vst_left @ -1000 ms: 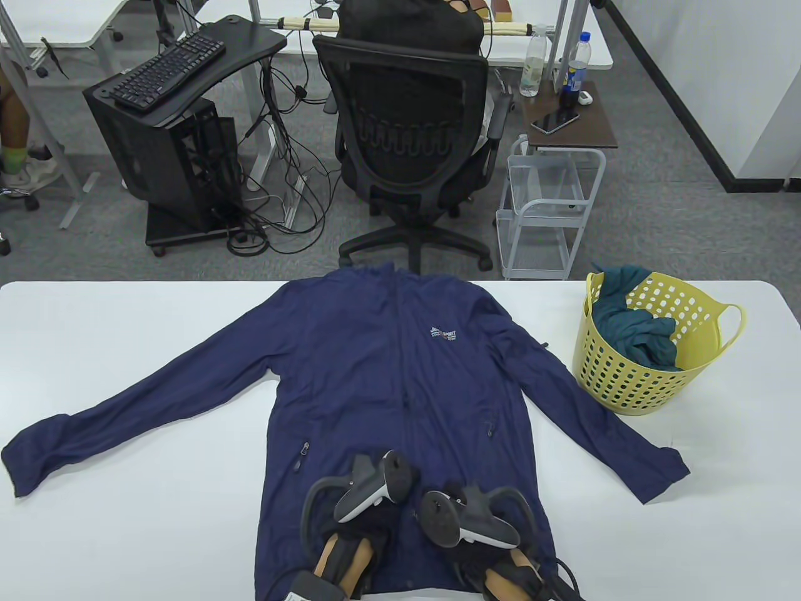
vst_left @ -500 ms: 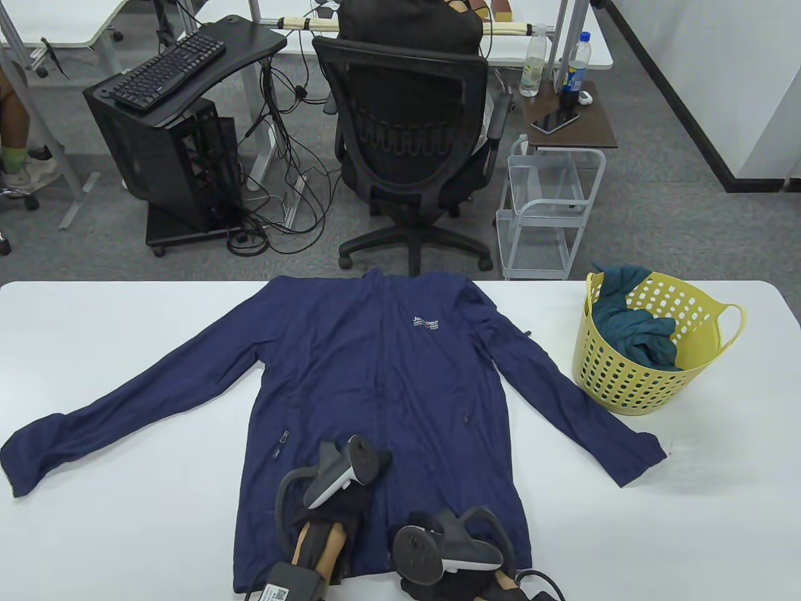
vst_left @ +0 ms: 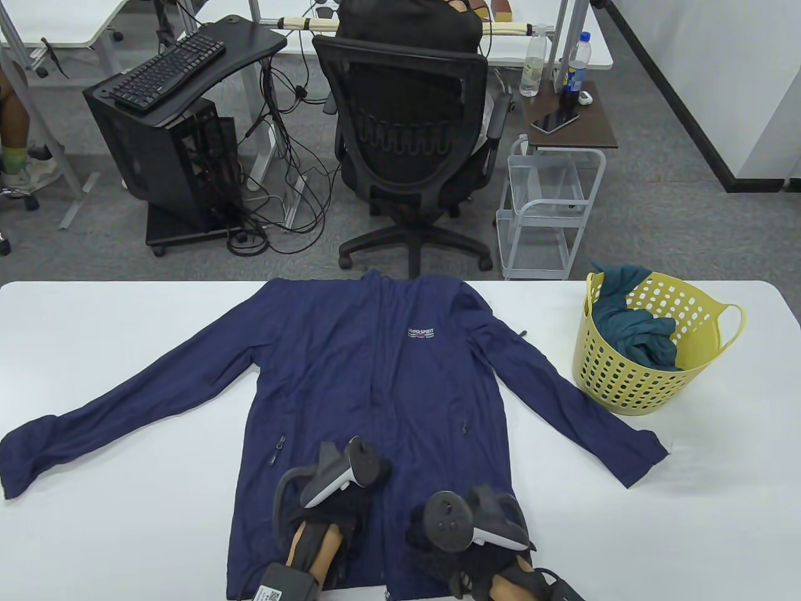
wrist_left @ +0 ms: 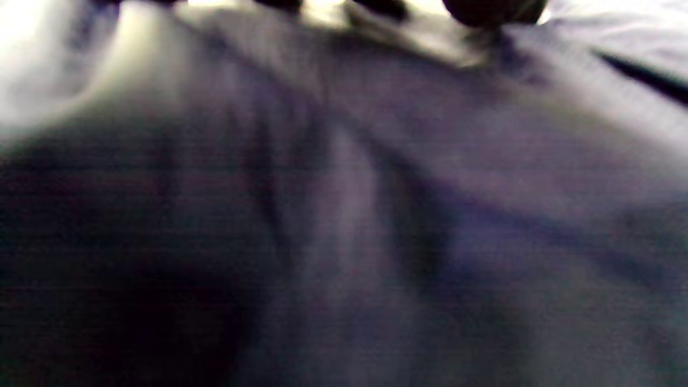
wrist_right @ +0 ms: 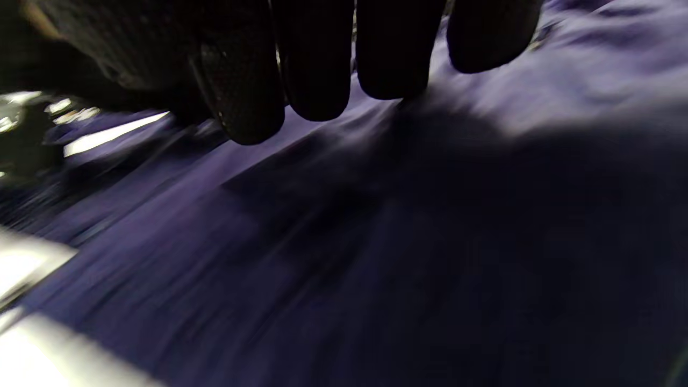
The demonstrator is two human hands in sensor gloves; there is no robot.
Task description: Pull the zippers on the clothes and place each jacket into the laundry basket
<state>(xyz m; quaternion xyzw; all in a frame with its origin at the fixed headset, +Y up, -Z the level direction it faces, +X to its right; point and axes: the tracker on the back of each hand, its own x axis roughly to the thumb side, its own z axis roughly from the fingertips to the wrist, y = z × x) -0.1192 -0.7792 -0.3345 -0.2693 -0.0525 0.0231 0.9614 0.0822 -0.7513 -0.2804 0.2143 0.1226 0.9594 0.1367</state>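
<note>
table view: a navy jacket lies flat and spread face up on the white table, both sleeves stretched out to the sides, the collar at the far edge and the hem at the near edge. a small white logo sits on its chest. to the right, apart from the nearer sleeve cuff, stands a yellow laundry basket with holes in its wall; a teal garment is bundled inside it. the left hand rests on the lower front of the jacket, left of the centre seam, its tracker on top. the right hand rests on the jacket near the hem, right of the seam. from here the fingers of both are hidden under the trackers. past the table stand an office chair, a black desk with a keyboard and a small white cart.

left wrist view: blurred navy cloth fills the frame; only dark fingertips show at the top edge, so i cannot tell whether this hand grasps anything.

right wrist view: four gloved fingers hang down side by side, tips just at the jacket cloth, not curled round any fold; the hand looks released.
</note>
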